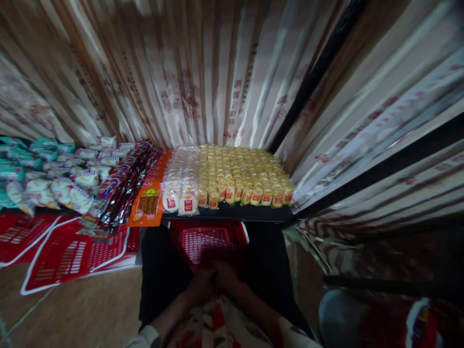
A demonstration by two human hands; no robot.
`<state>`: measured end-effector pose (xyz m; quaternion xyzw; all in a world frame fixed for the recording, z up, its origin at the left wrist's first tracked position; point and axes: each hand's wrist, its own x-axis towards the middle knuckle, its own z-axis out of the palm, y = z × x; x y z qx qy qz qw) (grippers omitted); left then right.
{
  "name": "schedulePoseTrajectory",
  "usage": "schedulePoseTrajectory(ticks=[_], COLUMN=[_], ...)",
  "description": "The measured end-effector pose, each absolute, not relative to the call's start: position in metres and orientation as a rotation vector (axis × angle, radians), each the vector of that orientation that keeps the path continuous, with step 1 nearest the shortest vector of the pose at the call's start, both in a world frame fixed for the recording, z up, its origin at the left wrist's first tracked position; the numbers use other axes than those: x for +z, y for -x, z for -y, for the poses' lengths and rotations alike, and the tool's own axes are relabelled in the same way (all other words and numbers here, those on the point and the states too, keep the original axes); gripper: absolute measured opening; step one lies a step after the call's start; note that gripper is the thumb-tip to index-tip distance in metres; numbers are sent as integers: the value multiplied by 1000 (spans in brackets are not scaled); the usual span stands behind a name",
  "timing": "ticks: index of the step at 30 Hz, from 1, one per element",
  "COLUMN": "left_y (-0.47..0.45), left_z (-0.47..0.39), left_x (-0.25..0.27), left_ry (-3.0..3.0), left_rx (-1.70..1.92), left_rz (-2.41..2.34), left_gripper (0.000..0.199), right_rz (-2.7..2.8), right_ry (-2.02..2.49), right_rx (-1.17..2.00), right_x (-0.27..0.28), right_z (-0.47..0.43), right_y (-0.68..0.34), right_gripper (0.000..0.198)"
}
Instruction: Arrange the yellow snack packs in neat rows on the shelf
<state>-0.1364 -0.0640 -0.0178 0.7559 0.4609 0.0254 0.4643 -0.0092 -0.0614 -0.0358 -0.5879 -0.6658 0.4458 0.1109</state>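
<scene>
My left hand (pixel 200 284) and my right hand (pixel 226 279) meet between my thighs, low in the head view. Deep shadow covers the fingers, so I cannot make out their pose or whether anything is in them. Just beyond them, between my knees, is a red basket (pixel 237 235) with a slotted wall. On the dark shelf (pixel 232 214) ahead stand rows of yellow-wrapped round snacks (pixel 246 176). Left of these lie clear packs of white round crackers (pixel 181 181) and a row of orange snack bags (pixel 148 198).
Farther left on the shelf are dark red long packets (pixel 125 179), white-and-blue packets (pixel 78 186) and teal packets (pixel 21 157). Red baskets (pixel 78 249) with white rims sit below them. A printed curtain (pixel 217 72) hangs behind, with dark frame bars (pixel 315 82) at right. A grey stool-like object (pixel 335 316) stands low right.
</scene>
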Motion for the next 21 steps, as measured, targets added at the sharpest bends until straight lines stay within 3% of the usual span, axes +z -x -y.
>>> schedulePoseTrajectory(ticks=[7, 10, 11, 15, 18, 21], left_y=[131, 127, 126, 121, 116, 110], left_z=[61, 39, 28, -19, -48, -66], left_x=[-14, 9, 20, 64, 78, 71], left_ry=[-1887, -2027, -2097, -2337, -2383, -2393], left_rx=[197, 531, 676, 1120, 1155, 1057], left_rz=[-1016, -1070, -1173, -1558, -1720, -1833], left_gripper=[33, 42, 42, 46, 52, 57], right_rz=[1990, 1926, 1819, 1643, 1378, 1154], right_ry=[1711, 1645, 1618, 1582, 1666, 1814], right_rx=[1150, 905, 662, 171, -83, -141], right_x=[-20, 6, 17, 55, 62, 49], right_z=[64, 36, 24, -22, -42, -51], right_y=[-12, -28, -33, -51, -66, -89], right_gripper=[43, 43, 41, 49, 60, 73])
